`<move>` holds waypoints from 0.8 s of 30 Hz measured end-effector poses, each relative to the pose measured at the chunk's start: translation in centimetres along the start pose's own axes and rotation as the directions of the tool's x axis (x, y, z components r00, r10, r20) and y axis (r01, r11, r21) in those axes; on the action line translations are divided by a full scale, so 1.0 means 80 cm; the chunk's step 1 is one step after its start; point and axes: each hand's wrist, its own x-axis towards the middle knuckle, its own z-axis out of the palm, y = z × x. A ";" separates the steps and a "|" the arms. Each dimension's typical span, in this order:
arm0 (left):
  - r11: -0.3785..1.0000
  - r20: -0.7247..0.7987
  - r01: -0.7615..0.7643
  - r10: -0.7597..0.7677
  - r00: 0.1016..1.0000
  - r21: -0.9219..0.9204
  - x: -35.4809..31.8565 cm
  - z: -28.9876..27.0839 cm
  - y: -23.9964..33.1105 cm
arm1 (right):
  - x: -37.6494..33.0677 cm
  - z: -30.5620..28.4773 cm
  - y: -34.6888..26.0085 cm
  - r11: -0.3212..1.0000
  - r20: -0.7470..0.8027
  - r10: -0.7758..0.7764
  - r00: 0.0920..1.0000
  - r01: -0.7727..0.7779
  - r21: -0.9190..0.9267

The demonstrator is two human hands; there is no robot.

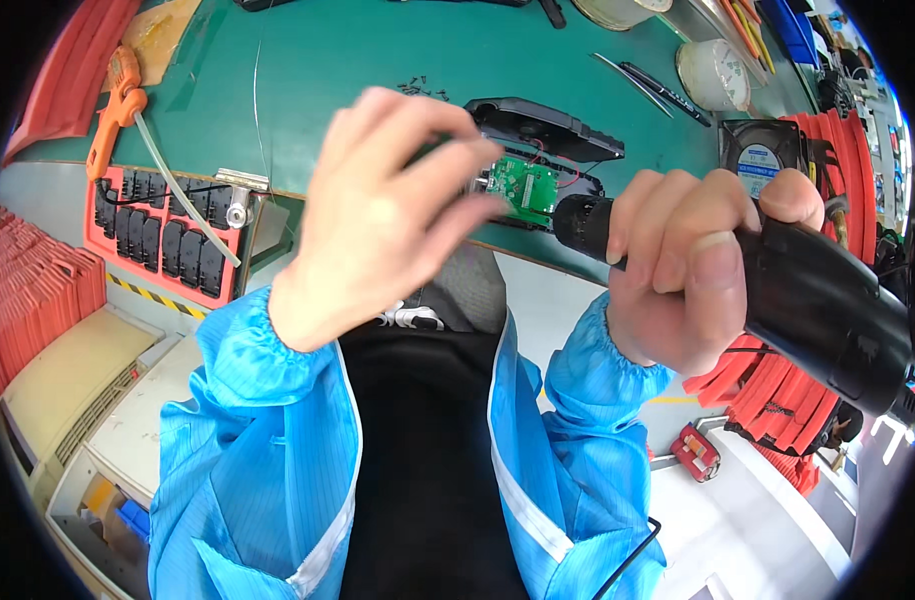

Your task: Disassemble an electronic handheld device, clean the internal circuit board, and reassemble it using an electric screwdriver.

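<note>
My right hand [683, 265] is wrapped round a black electric screwdriver [828, 300], whose dark nose points left at an opened black plastic housing. A green circuit board [526, 188] lies in the lower half of that housing, with thin red wires running up from it. The other half, a black shell [548, 125], lies just behind. Over the left end of the board is my left hand [393, 205], slightly blurred, its thumb and forefinger bent and apart. Nothing shows between those fingertips. Part of the housing is hidden behind my hands.
Loose dark screws [421, 88] lie on the green mat [328, 50]. An orange glue gun [116, 115] sits at the left, above a red tray [163, 235] of black parts. A pen [666, 92], tweezers [633, 84] and a square fan [761, 155] are at the right.
</note>
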 end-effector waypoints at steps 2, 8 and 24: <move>0.998 0.114 -0.014 0.021 0.993 -0.065 0.001 0.008 0.011 | 0.001 -0.002 -0.001 1.000 0.014 0.007 1.000 -0.007 0.003; 0.999 0.175 0.003 0.005 0.984 -0.047 -0.002 0.025 0.016 | 0.000 0.002 -0.002 0.999 0.013 0.017 1.000 -0.017 -0.042; 0.999 0.168 -0.031 0.034 0.985 -0.017 0.000 0.029 0.018 | -0.004 0.028 -0.005 0.953 -0.125 0.028 0.992 -0.064 -0.296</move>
